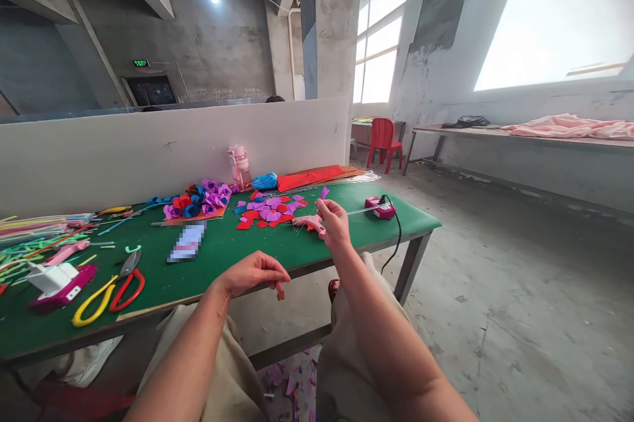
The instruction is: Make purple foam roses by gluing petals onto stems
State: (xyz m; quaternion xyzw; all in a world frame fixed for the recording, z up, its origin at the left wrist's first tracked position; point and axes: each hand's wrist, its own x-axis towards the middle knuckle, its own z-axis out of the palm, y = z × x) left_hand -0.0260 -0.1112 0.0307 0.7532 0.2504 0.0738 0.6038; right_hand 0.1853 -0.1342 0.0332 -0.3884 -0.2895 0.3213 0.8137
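My right hand is raised over the table's front edge, thumb and fingers pinched on a small purple paper petal. Just left of it a pink glue gun lies on the green tabletop. My left hand hangs lower, in front of the edge, its fingers closed. A small reddish-brown piece shows at its fingertips; its kind is unclear. Beyond the hands, red and purple paper pieces are spread in a loose pile. Finished-looking purple, red and blue paper flowers are heaped to the left of the pile.
Scissors with red and yellow handles lie at left, near a magenta power strip and thin coloured sticks. A phone lies nearby. A corded magenta socket block sits right. A white partition stands behind.
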